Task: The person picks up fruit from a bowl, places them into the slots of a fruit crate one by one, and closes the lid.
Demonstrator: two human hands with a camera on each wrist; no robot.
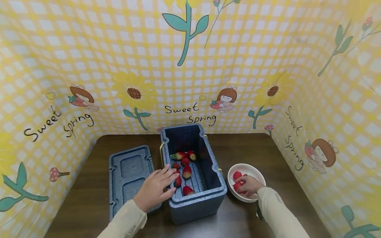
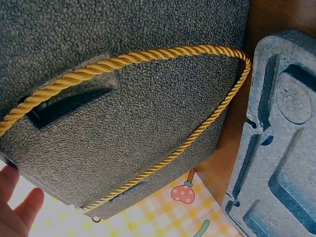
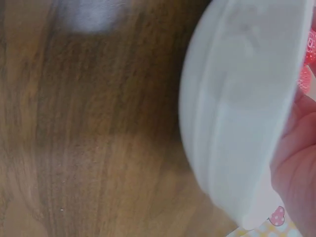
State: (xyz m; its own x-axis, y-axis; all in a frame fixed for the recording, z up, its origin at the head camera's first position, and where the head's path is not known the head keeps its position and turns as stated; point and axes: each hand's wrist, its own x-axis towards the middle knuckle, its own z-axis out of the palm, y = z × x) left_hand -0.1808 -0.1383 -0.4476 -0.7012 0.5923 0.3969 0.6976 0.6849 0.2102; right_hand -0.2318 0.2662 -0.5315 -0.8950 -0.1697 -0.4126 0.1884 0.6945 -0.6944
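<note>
My left hand (image 1: pixel 156 187) rests spread on the left rim of the blue-grey foam box (image 1: pixel 196 211) while my right hand (image 1: pixel 250 185) pinches, best lightly, a red strawberry (image 1: pixel 237 185) in the round white bowl (image 1: pixel 252 170).

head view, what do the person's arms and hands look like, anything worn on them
The left sleeve is cream with dark markings, too small to read; the right sleeve is cream with a small dark mark. A dark piece shows beside it. The left hand and right hand are ungloved.
</note>
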